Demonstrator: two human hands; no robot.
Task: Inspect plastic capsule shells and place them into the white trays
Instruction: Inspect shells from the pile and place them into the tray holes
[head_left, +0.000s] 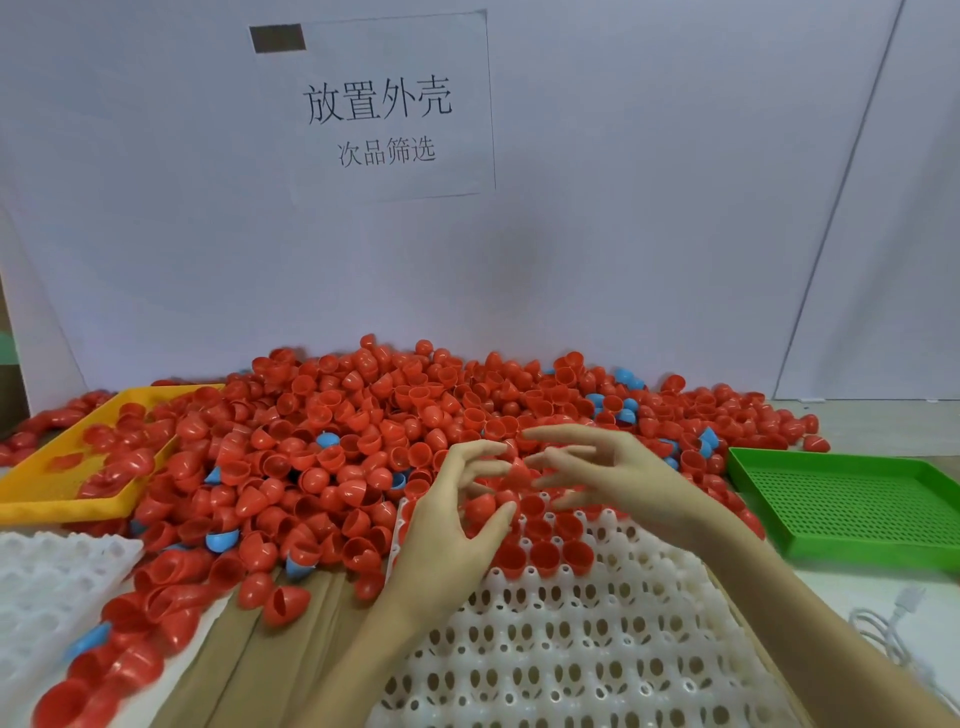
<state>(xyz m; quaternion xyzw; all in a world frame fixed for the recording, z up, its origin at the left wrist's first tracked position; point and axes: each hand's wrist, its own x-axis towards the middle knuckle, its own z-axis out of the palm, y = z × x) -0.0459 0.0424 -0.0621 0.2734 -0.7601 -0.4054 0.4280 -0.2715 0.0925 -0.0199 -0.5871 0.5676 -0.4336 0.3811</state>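
Your left hand (452, 525) grips a red shell (480, 506) between thumb and curled fingers, dome toward you, just above the far rows of the white tray (571, 649). Judgement: you hold it there to check it before seating it.

Your right hand (618, 478) hovers beside the left, fingers spread and mostly straight. A red shell tip (519, 470) sits at its fingertips; whether it is pinched or only touched, I cannot tell.

Directly under both hands, the tray's far pockets already hold a few seated shells (545, 551), open side up. Pockets nearer your wrists stand unfilled, so the task looks early.

Beyond your fingertips lies the loose pile of red shells (363, 415), with a few blue shells (223, 540) mixed in. It is within reach, probably to keep each pick short.

Outboard of your right hand sits a green tray (852, 499). Outboard of your left sits a yellow tray (57, 499) partly buried in shells. A second white tray (47, 577) lies nearer you, on the left.
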